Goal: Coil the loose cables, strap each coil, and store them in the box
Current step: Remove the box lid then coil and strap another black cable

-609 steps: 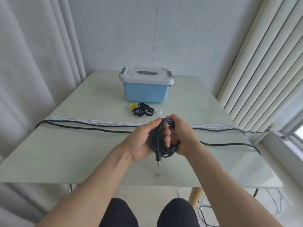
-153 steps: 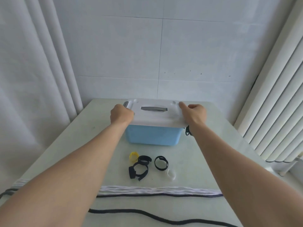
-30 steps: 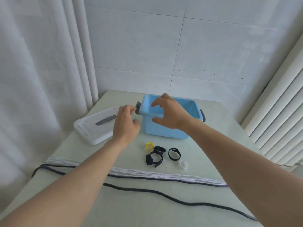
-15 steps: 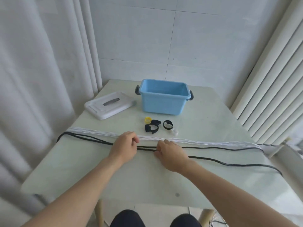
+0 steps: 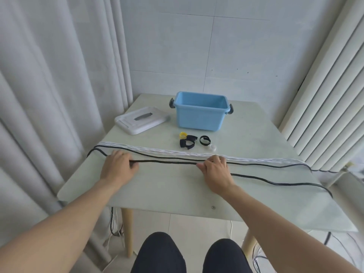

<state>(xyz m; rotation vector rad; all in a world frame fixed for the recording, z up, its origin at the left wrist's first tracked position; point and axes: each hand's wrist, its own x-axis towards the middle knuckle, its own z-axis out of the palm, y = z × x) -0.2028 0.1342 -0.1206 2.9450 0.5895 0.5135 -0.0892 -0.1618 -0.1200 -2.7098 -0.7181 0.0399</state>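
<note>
at left of centre the left hand [image 5: 117,166] lies knuckles up on the table [image 5: 167,190], its fingers curled round the nearer black cable [image 5: 167,162], which leaves the hand at the thumb side. that cable runs taut and straight to the right hand [image 5: 215,170], whose thumb and fingers pinch it, then sags on toward the frame's right edge and off the table. just beyond it lie a second black cable [image 5: 256,164] and a white braided cable [image 5: 177,152], all loose and uncoiled. above the hands, a white lid [image 5: 141,120] rests at upper left of the table, small straps [image 5: 188,142] lie in the middle, and the open blue box [image 5: 201,117] stands behind them; nothing shows inside it from here.
</note>
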